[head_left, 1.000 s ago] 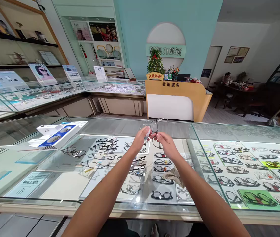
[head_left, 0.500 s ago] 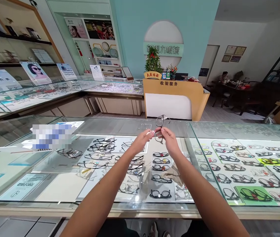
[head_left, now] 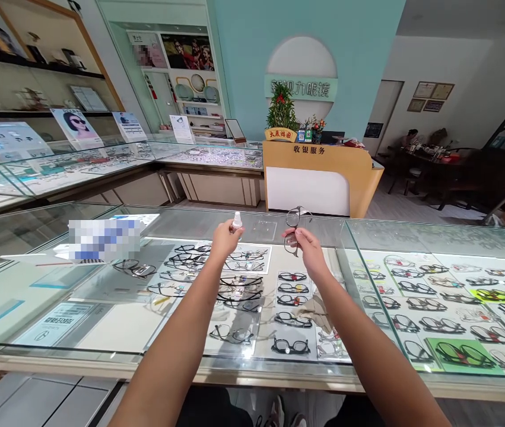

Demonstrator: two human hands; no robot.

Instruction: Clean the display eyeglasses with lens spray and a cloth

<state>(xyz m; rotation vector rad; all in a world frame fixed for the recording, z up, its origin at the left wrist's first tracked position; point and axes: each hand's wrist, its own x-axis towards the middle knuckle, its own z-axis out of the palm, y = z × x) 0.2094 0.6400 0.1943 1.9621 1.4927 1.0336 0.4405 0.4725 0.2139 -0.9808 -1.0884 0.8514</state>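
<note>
A small white bottle (head_left: pixel 237 220) stands upright in the grip of my left hand (head_left: pixel 226 238), above the glass display case. My right hand (head_left: pixel 309 248) pinches a pair of thin-framed glasses (head_left: pixel 294 217) near the middle, one lens above the other. The two hands are apart. Beneath my right forearm lies a beige cloth (head_left: pixel 315 311) on the glass top. Rows of dark-framed glasses (head_left: pixel 290 346) are laid out on white trays below my hands.
The glass display case (head_left: pixel 114 357) spans the front. Papers (head_left: pixel 105 237) rest at its left, and more frames fill the right section (head_left: pixel 439 323). Beyond it stand a wooden reception counter (head_left: pixel 308 178) and another display case (head_left: pixel 216 158). A person (head_left: pixel 410 138) is at the far right.
My left hand has moved left, away from the glasses, and the white bottle now shows upright in it. My right hand still holds the glasses. The view has shifted slightly.
</note>
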